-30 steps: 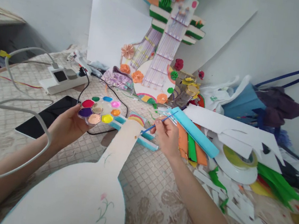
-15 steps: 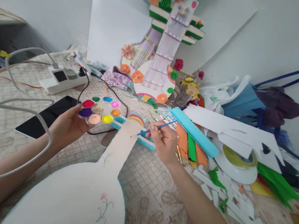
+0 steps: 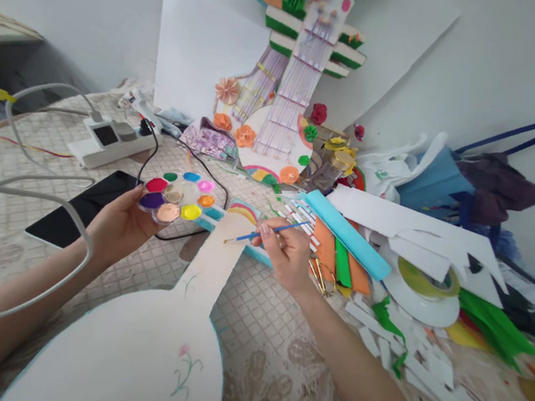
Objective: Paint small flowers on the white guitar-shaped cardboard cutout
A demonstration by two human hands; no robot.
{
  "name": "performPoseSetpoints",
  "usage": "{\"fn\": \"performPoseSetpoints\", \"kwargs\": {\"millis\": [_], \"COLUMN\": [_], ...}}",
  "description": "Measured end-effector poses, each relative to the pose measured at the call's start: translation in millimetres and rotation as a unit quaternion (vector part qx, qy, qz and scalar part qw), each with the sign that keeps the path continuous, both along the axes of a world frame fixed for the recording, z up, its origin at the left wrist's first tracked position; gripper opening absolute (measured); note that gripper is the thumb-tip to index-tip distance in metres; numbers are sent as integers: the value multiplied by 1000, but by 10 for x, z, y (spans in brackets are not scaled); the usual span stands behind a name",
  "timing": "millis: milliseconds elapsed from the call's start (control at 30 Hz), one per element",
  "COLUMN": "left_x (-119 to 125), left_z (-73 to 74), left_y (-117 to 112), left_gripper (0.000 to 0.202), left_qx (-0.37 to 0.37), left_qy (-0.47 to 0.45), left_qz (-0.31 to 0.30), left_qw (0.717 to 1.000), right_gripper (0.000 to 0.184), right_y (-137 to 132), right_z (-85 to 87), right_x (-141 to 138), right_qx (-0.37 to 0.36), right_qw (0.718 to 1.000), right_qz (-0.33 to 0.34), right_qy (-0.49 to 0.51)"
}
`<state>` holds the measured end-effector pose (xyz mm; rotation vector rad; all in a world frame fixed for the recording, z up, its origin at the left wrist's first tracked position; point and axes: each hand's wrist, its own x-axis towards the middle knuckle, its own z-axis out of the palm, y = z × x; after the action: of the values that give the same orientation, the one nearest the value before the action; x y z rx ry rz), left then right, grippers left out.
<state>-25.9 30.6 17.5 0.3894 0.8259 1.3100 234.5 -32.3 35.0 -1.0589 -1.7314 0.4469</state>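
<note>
My left hand [image 3: 124, 222] grips a flower-shaped paint palette [image 3: 179, 195] by its left edge, its wells filled with several colours. Pinched in my right hand [image 3: 288, 252] is a blue paintbrush [image 3: 263, 232], its bristles pointing left over the neck of the white cutout instrument [image 3: 124, 350]. Whether the bristles touch the surface I cannot tell. A pink flower with a green stem [image 3: 185, 372] is painted on the instrument's body, and a fainter green sprig [image 3: 190, 284] on its neck. A rainbow [image 3: 244, 212] marks the top end.
Against the wall leans a decorated paper instrument [image 3: 277, 135] with strings and paper flowers. A black tablet [image 3: 83, 206], power strip [image 3: 113, 140] and looping white cable [image 3: 70, 204] lie left. Paper scraps [image 3: 404, 362], gold scissors [image 3: 320, 275], a blue roll [image 3: 347, 234] and tape [image 3: 429, 278] crowd the right.
My right hand has shifted slightly left, carrying the brush tip left across the instrument's neck. The palette in my left hand stays nearly in place; the view has shifted slightly.
</note>
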Motion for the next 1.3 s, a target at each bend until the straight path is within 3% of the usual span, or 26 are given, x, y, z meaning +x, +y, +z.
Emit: {"fn": "performPoseSetpoints", "kwargs": {"millis": [233, 433, 633, 833, 1033, 1167, 1300], "left_x": [3, 9, 15, 26, 22, 17, 20], "left_z": [-1, 2, 22, 24, 29, 25, 31], "left_y": [4, 7, 5, 2, -12, -8, -5], "left_gripper": [37, 36, 35, 33, 32, 33, 33], "left_qx": [-2, 0, -5, -13, -17, -17, -22], "left_qy": [-2, 0, -7, -3, -9, -9, -18], "left_qz": [-3, 1, 0, 6, 7, 4, 9], "left_qw": [1000, 1000, 1000, 1000, 1000, 1000, 1000], "right_gripper": [23, 20, 22, 19, 22, 21, 22], "right_y": [10, 4, -4, -8, -6, -2, 16], "right_z": [39, 11, 59, 30, 69, 36, 50], "right_x": [34, 8, 49, 8, 68, 29, 65], "right_qx": [13, 12, 19, 2, -2, -19, -12], "right_qw": [999, 999, 999, 998, 1000, 999, 997], "right_qz": [-22, 31, -11, 55, 10, 49, 59], "right_qy": [-32, -24, -30, -28, -30, -5, -43]}}
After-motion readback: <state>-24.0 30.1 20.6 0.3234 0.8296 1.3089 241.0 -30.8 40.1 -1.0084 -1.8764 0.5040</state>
